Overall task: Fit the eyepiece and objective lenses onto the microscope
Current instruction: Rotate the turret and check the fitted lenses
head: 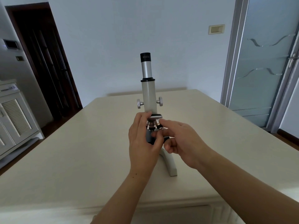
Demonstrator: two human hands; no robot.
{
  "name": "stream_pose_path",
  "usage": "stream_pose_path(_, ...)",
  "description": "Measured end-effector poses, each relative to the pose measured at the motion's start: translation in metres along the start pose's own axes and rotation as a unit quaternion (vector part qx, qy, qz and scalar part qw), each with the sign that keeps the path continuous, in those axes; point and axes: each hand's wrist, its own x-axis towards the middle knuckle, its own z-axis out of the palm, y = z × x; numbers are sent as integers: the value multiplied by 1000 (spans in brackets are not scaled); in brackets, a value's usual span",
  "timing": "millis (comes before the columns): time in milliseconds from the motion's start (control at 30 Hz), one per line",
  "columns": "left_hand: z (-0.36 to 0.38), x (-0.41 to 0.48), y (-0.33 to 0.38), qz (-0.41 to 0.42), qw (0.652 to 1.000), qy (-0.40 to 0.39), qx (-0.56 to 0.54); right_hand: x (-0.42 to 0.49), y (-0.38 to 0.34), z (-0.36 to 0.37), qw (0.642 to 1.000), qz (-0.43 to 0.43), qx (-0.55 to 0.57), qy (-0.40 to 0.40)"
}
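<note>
A white microscope [148, 96] stands upright on the cream table [72, 151]. Its black-topped silver eyepiece [145, 65] sits in the top of the tube. Under the tube, the round nosepiece [155, 117] carries objective lenses [152, 126]. My left hand [142, 143] wraps the left side of the nosepiece, fingertips touching its rim and the tube's bottom. My right hand [179, 139] reaches in from the right; its index finger and thumb pinch the right-hand objective [159, 126]. The hands hide the stage and part of the base [169, 160].
Two silver focus knobs [139, 103] stick out on either side of the tube. A dark doorway [47, 62] and a white cabinet [14, 120] are at the left. A frosted glass door [265, 62] is at the right.
</note>
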Motion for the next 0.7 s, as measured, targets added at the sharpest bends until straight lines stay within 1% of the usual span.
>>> stream_pose_path(133, 0, 0, 0, 1, 1000, -2, 0, 0, 2, 0, 1000, -2, 0, 7)
stream_pose_path(467, 0, 0, 1, -4, 1000, 0, -12, 1, 2, -1, 1000, 3, 16, -6)
stream_pose_path(700, 1, -2, -1, 7, 1000, 10, 11, 1, 3, -1, 1000, -2, 8, 0)
